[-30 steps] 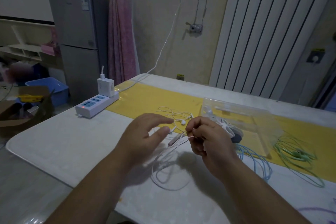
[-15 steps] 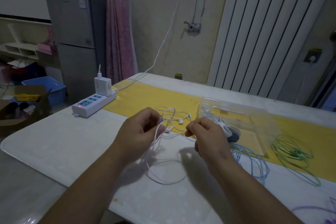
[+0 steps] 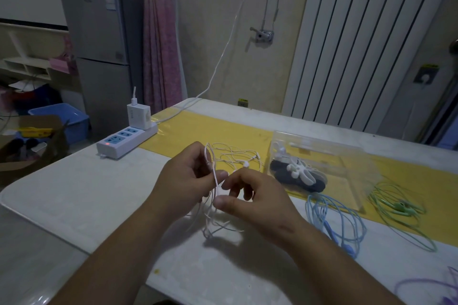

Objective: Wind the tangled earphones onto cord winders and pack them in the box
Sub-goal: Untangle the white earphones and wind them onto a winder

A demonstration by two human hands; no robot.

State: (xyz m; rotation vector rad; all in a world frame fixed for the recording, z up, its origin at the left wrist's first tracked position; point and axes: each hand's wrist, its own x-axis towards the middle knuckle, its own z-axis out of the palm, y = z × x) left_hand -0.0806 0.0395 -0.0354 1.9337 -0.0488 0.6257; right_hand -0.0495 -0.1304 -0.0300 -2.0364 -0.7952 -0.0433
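At table [image 3: 74, 195] centre: left hand [image 3: 183, 181] pinches white earphones [image 3: 246, 163] cord, loops dangling below. Right hand [image 3: 250, 203] pinches same cord at 4 o'clock of left. Step, likely: untangling; winding not begun. Next calls for freeing one end, fetching cord winder [image 3: 297, 171] from box [image 3: 334, 148], 2 o'clock of hands. Cord thin, pale, snarled; buds on table at 12 o'clock.

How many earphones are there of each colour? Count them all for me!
white earphones, pinched by the left hand and the right hand: 1
blue earphones: 1
green earphones: 1
purple earphones, partly cut off at the picture's edge: 1
Total: 4
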